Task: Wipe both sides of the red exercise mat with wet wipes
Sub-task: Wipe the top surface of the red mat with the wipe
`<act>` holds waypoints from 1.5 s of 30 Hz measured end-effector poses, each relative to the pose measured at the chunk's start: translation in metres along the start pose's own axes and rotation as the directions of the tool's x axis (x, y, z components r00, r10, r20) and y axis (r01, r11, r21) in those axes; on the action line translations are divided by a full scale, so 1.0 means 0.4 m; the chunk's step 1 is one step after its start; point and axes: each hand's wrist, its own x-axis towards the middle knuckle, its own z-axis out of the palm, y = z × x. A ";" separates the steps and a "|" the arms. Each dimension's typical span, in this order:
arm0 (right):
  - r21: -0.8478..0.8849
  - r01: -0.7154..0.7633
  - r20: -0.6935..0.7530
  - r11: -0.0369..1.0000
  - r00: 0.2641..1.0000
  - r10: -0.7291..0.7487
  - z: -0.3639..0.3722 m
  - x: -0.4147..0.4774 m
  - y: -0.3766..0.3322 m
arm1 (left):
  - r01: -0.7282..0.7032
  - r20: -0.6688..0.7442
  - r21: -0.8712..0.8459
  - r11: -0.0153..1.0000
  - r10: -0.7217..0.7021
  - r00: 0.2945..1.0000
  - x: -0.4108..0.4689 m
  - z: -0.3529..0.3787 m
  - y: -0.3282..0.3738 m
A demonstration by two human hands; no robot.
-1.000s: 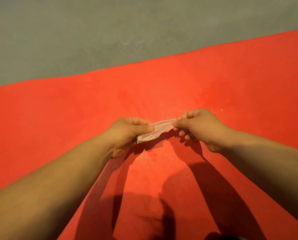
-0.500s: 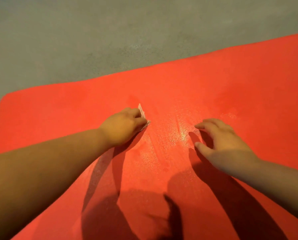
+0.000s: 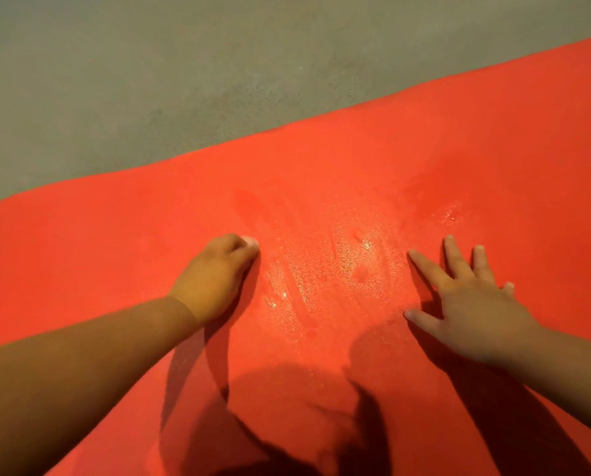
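Progress: flat red foam exercise mat (image 3: 321,159) on grey concrete floor (image 3: 149,63) shows wet streaks mid-surface. Left hand (image 3: 215,276) fingers curl, pressing pale wet wipe (image 3: 251,240); right hand (image 3: 472,304) spread flat. Dry areas and underside remain.

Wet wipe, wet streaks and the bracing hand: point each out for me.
wet wipe (image 3: 251,240): head view, pale edge showing past the left hand's fingertips.
wet streaks (image 3: 321,280): head view, glistening patch on the mat.
right hand (image 3: 472,304): head view, back of the hand.
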 end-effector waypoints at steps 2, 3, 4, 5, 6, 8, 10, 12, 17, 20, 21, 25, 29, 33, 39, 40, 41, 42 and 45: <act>0.012 0.007 -0.006 1.000 1.000 -0.007 0.001 0.000 0.003 | -0.259 0.098 -0.038 0.965 0.261 0.960 -0.055 0.011 0.068; 0.009 0.014 -0.016 1.000 1.000 -0.014 0.002 -0.001 0.005 | -0.381 0.158 -0.078 0.921 0.389 0.908 -0.085 0.017 0.099; 0.002 0.020 -0.022 1.000 1.000 -0.020 0.004 -0.003 0.007 | -0.481 0.199 -0.102 0.871 0.492 0.848 -0.099 0.027 0.119; -0.005 0.027 -0.027 1.000 0.999 -0.027 0.005 -0.005 0.006 | -0.557 0.223 -0.117 0.822 0.568 0.792 -0.087 0.027 0.125; -0.007 0.031 -0.029 1.000 0.999 -0.031 0.006 -0.005 0.007 | -0.576 0.226 -0.108 0.810 0.585 0.779 -0.049 0.018 0.119; -0.020 0.035 -0.024 0.999 0.999 -0.036 0.008 -0.005 0.013 | -0.488 0.103 0.012 0.873 0.484 0.869 0.065 0.015 0.080; -0.045 0.046 -0.016 0.998 0.999 -0.047 0.013 -0.010 0.019 | -0.151 -0.058 0.118 0.981 0.159 0.986 0.198 -0.005 0.010; -0.063 0.059 -0.022 0.996 0.998 -0.061 0.020 -0.014 0.033 | 0.254 -0.141 0.021 0.967 -0.249 0.958 0.272 -0.008 -0.035; -0.126 0.092 -0.032 0.988 0.995 -0.097 0.015 -0.016 0.057 | -0.328 0.043 -0.036 0.944 0.329 0.943 0.072 0.063 0.168; -0.128 0.103 -0.036 0.986 0.993 -0.108 0.018 -0.013 0.054 | -0.718 0.206 -0.149 0.680 0.731 0.650 0.038 0.036 0.148; -0.120 0.105 -0.039 0.987 0.993 -0.110 0.019 -0.012 0.056 | -0.730 0.196 -0.101 0.676 0.733 0.652 0.088 0.027 0.120; -0.093 0.122 -0.032 0.988 0.992 -0.126 0.016 -0.011 0.066 | -0.199 -0.127 0.075 0.977 0.207 0.970 0.315 0.000 0.057; -0.051 0.129 -0.051 0.990 0.990 -0.132 0.016 -0.013 0.068 | 0.079 -0.103 -0.160 0.984 -0.097 0.990 0.284 0.050 0.174; -0.021 0.149 -0.065 0.989 0.987 -0.150 0.020 -0.013 0.081 | -0.603 0.103 -0.160 0.781 0.621 0.777 0.164 0.066 0.266; -0.007 0.171 -0.076 0.985 0.982 -0.171 0.030 -0.006 0.098 | -0.030 -0.170 -0.036 0.999 0.023 0.985 0.436 0.045 0.118; -0.006 0.175 -0.088 0.985 0.981 -0.175 0.028 -0.007 0.103 | 0.084 -0.171 -0.094 0.992 -0.100 0.980 0.445 0.040 0.125; -0.003 0.175 -0.105 0.985 0.979 -0.174 0.026 -0.005 0.110 | 0.114 -0.160 -0.114 0.987 -0.132 0.978 0.432 0.042 0.145; 0.007 0.164 -0.124 0.986 0.979 -0.162 0.024 -0.001 0.119 | 0.057 -0.145 -0.098 0.994 -0.071 0.987 0.401 0.051 0.174; 0.030 0.099 -0.138 0.995 0.986 -0.094 0.015 0.008 0.143 | -0.466 0.029 -0.156 0.871 0.475 0.879 0.207 0.080 0.281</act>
